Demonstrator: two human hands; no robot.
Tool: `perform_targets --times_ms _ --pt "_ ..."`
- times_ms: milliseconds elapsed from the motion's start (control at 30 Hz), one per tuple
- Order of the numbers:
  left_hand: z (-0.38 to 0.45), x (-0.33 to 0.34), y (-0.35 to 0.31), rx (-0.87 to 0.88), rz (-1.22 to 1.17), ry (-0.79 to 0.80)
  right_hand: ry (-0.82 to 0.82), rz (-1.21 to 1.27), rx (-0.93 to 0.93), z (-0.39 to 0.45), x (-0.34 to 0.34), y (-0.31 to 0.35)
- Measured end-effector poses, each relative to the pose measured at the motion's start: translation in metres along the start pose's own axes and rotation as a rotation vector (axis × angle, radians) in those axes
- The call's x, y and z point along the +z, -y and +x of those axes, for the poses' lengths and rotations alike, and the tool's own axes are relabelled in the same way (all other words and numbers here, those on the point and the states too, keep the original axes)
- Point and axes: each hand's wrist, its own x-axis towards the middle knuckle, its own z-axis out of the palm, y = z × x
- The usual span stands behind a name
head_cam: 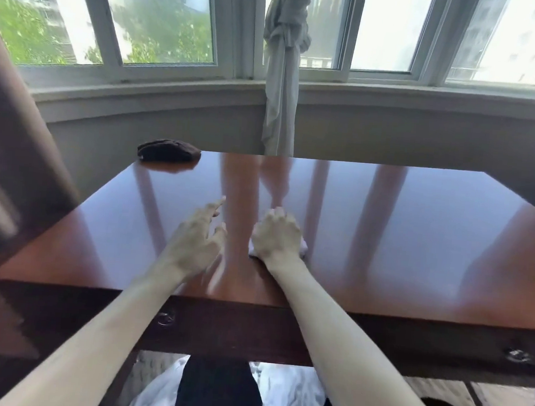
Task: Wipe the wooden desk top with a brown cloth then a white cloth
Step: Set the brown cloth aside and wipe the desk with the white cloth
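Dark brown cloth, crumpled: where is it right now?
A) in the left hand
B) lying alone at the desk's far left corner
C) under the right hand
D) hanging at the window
B: the crumpled dark brown cloth lies untouched at the far left corner of the glossy wooden desk top, while the right hand grips a small white cloth and the left hand holds nothing.

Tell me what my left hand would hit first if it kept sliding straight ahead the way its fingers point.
Probably nothing: the left hand points up the bare desk top. The brown cloth lies further left, likely off that line.
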Motion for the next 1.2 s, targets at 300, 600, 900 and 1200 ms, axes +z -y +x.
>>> perform_targets --times_ms 300,600,900,1200 --pt "-0.006 -0.027 0.017 0.082 -0.101 0.239 0.243 0.164 -0.665 -0.059 -0.035 -0.024" --pt "-0.044 0.0 0.027 0.322 0.172 0.235 0.191 0.129 -0.609 -0.07 -0.042 -0.052" --pt "-0.021 -0.024 0.048 0.28 0.366 0.23 0.061 0.112 -0.571 -0.069 -0.025 -0.018" --pt "-0.014 -0.005 0.074 0.4 0.339 -0.012 -0.028 0.178 -0.578 -0.058 0.005 -0.002"
